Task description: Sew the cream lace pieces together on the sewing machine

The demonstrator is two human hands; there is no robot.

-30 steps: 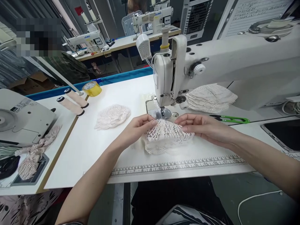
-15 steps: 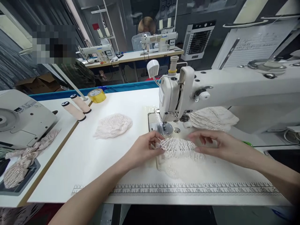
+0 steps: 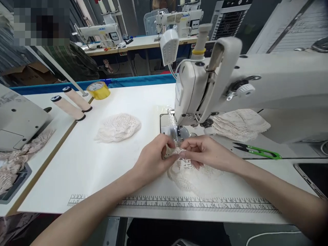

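A piece of pale lace (image 3: 188, 177) lies in front of the sewing machine (image 3: 191, 89), its upper edge pinched between my two hands. My left hand (image 3: 157, 155) is closed on the lace edge from the left, thumb against fingers. From the right, my right hand (image 3: 205, 152) grips the same edge, its fingertips almost touching the left ones. Both hands are just on the near side of the needle plate (image 3: 167, 128) and presser foot (image 3: 178, 132). Fingers hide part of the lace.
Lace piles sit left (image 3: 119, 128) and beneath the machine arm (image 3: 241, 124). Green thread snips (image 3: 263, 152) and a phone (image 3: 314, 174) lie right. Thread cones (image 3: 68, 107) and yellow tape (image 3: 98, 90) stand back left. A printed ruler (image 3: 179, 203) runs along the front edge. A person (image 3: 71, 61) is beyond.
My right hand has moved left to meet my left hand and now pinches the lace edge. The lace is bunched between them. The view has shifted closer to the machine, uncovering the snips.
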